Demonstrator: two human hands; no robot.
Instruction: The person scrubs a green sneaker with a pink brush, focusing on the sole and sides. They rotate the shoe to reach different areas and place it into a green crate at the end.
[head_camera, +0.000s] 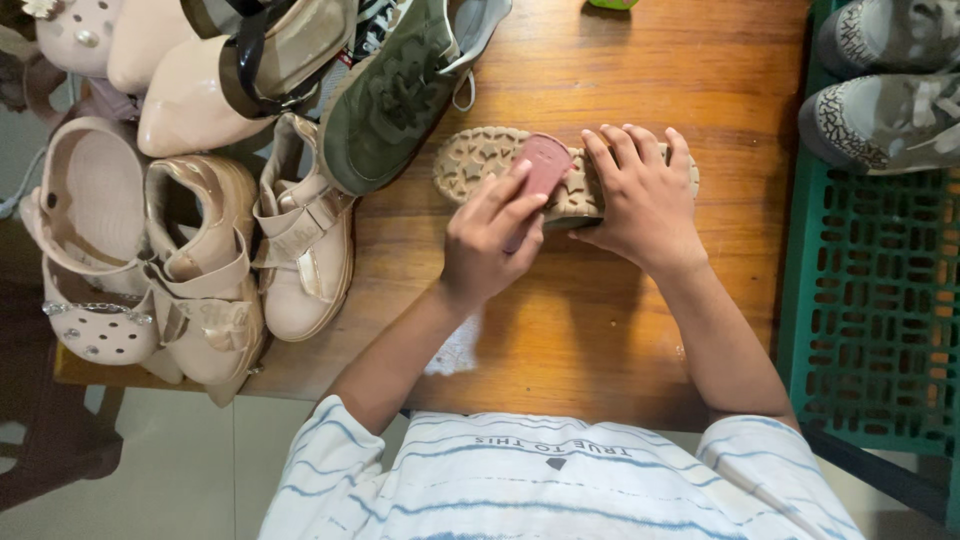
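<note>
Wooden desk (600, 330) carries a tan upturned sandal (480, 160), pinned by the flat, unclasped right hand (645, 200); the left hand (490, 240), clamped on a pink brush (543, 165), could skid off the bumpy sole.

Both bare forearms reach up from the lower middle of the frame. The left hand (490, 240) sits at centre, fingers curled in a pinch, seemingly gripping something. The right hand (648, 205), just beside it, lies palm down, fingers spread and pressing flat.
</note>
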